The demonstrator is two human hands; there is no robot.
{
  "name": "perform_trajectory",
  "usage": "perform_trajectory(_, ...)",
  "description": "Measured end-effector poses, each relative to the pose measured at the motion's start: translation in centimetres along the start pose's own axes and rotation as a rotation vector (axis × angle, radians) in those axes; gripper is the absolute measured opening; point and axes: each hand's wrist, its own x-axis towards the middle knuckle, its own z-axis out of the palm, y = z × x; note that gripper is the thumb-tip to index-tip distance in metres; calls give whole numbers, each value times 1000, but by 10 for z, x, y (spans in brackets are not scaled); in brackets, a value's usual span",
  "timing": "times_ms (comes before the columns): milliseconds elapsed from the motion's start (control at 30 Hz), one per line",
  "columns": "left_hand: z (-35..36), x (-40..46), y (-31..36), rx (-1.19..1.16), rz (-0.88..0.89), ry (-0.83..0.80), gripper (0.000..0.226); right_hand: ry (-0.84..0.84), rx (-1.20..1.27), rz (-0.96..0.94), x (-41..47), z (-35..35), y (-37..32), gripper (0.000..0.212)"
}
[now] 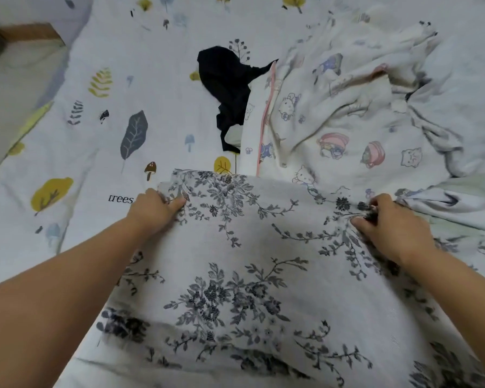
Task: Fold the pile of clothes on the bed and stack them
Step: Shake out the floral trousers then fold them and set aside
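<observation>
Our left hand (155,207) pinches the far left corner of the flowered cloth (252,275), fingers curled over its edge at about nine o'clock from the picture's middle. Our right hand (387,225) grips the same far edge at about three o'clock, fingers bunched into the fabric so that it puckers there. Between the two hands the edge runs fairly taut, and the rest of the cloth spreads back toward us to six o'clock, covering the near part of the bed.

Beyond the hands, at about one o'clock, lies a crumpled cartoon-print garment (333,113) with pink trim, loose and unfolded. A dark garment (227,79) sits bunched at twelve o'clock, touching the cartoon one on its left side. A pale green and white piece (459,200) is heaped just beside our right hand, at three o'clock. The bedsheet (81,135) with its leaves and trees shows from nine to eleven o'clock.

We judge the task to be at an early stage: no folded stack is visible, the flowered cloth is only being squared up for a fold, and at least three other pieces remain to be done.
</observation>
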Motion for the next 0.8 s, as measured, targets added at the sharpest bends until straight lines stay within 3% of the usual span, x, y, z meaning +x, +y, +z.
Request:
perform_trajectory(100, -1, 2, -4, -200, -51, -9, 52, -82, -19, -11, 4, 0, 1, 50)
perform_trajectory(200, -5, -7, -4, -181, -57, 36, 49, -194, -79, -39, 5, -1, -2, 47)
perform_trajectory(300, -16, -27, -3, -127, 103, 232, 40, -254, 1, -55, 0, -9, -3, 51)
perform_trajectory(400, -42, -56, -9, -76, 243, 328, 37, -239, 104, -68, -11, -34, 0, 61)
perform_trajectory(633, -124, -83, -42, 237, 155, 193, 34, -304, 309, -137, -15, -80, -27, 61)
perform_trajectory(800, -114, -59, -65, 244, 65, 206, 29, -117, 112, -174, -13, -28, -71, 51)
